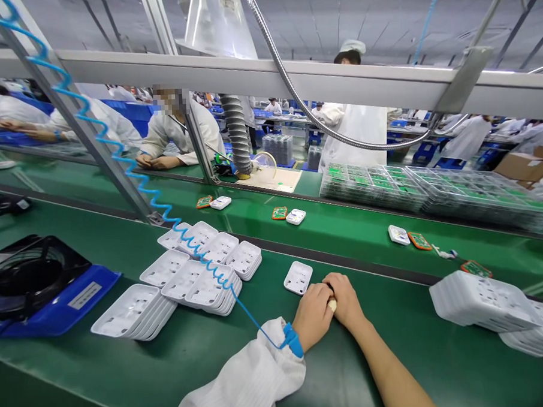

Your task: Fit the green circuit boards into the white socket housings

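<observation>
The left hand (pixel 313 314) and right hand (pixel 346 300) are together, backs up and fingers curled inward, meeting over the table (pixel 417 341). A small cream-coloured piece (pixel 332 305) shows in the narrow gap between them; whether it is pinched or worn on a finger cannot be told. The fingertips are mostly hidden, so how far open the grip is, and whether it grasps anything more, cannot be told either.

Just beyond the left hand's knuckles lies a white plastic housing (pixel 298 278), flat, with rounded corners, a raised rim and small dark openings in its floor. It sits toward the table's far edge, a little short of the dark strip (pixel 368 268) that runs along it.

A blue wrist strap (pixel 292 340) circles the left cuff; its coiled cord (pixel 102 136) crosses over nested housing stacks (pixel 182 279) left of the hands. At the table's left end stands a black fan on a blue base (pixel 77 296). Green tabletop runs from the right forearm to a leaning housing stack (pixel 483 302) near the far right corner. Beyond the strip, a green conveyor belt (pixel 344 230) carries single housings, each beside an orange-edged circuit board (pixel 419 241).
</observation>
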{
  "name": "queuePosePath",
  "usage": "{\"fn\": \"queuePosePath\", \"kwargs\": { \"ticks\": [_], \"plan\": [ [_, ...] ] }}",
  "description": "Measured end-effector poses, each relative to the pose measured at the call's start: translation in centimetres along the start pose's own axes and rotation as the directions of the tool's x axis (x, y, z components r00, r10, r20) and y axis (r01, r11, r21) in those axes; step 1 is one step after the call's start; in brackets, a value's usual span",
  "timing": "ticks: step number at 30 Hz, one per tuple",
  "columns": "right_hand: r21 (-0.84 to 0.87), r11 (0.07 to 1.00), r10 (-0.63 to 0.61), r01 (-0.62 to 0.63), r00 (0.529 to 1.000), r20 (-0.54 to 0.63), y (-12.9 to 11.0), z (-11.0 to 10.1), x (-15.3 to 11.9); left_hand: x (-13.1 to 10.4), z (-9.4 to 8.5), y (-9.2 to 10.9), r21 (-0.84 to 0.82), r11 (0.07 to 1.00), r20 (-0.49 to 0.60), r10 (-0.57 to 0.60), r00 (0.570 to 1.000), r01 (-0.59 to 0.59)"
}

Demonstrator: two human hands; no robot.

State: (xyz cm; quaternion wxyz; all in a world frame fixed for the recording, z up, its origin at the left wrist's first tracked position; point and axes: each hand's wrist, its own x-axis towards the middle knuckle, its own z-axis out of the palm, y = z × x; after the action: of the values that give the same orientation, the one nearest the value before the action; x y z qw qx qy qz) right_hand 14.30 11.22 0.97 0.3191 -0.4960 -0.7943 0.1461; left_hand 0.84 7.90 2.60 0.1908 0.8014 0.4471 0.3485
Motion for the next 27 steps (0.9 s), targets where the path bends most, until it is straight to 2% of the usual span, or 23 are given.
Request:
{"fn": "queuePosePath", "kwargs": {
  "ticks": [11, 18, 27],
  "plan": [
    [0.004, 1.000, -0.007, 0.007, 1.000, -0.026, 0.4, 0.0, 0.1, 0.0, 0.0, -0.1, -0.036, 0.999, -0.006, -0.023, 1.000, 0.023],
    [0.024, 0.999, 0.049, -0.048, 0.999, -0.022, 1.1, 0.1, 0.1, 0.0, -0.1, 0.0, -0.010, 1.000, 0.001, -0.013, 1.000, 0.013],
    [-0.016, 1.000, 0.008, -0.009, 0.999, -0.034, 1.5, 0.5, 0.0, -0.1, 0.0, -0.1, -0.008, 1.000, 0.005, -0.015, 1.000, 0.015]
  ]
}}
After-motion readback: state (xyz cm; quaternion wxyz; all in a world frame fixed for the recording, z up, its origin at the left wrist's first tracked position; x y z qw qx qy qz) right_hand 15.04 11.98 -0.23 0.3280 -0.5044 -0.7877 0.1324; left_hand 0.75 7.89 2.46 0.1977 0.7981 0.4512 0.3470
